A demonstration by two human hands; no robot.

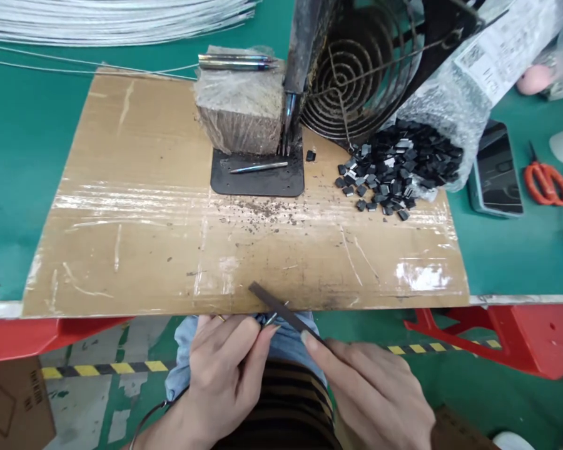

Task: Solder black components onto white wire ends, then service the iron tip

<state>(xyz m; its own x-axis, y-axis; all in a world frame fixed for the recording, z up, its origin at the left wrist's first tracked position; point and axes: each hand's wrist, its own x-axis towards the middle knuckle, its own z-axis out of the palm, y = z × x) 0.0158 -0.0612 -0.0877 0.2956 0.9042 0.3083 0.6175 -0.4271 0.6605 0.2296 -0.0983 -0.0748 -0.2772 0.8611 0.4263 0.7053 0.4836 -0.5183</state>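
Observation:
My left hand is closed around a slim silver rod, which looks like a soldering iron tip, with its far end pointing up and right. In my right hand is a flat dark metal file, held with the index finger stretched along it. The file lies slantwise across the rod, touching or nearly touching it, at the table's front edge. A similar rod rests on the black base plate of a stand. More heat-tinted rods lie on top of the plastic-wrapped block.
Cardboard covers the table, with dark crumbs before the plate. A fan with a wire guard stands behind. To the right are a pile of small black parts, bubble wrap, a phone and orange-handled scissors. White cables lie back left.

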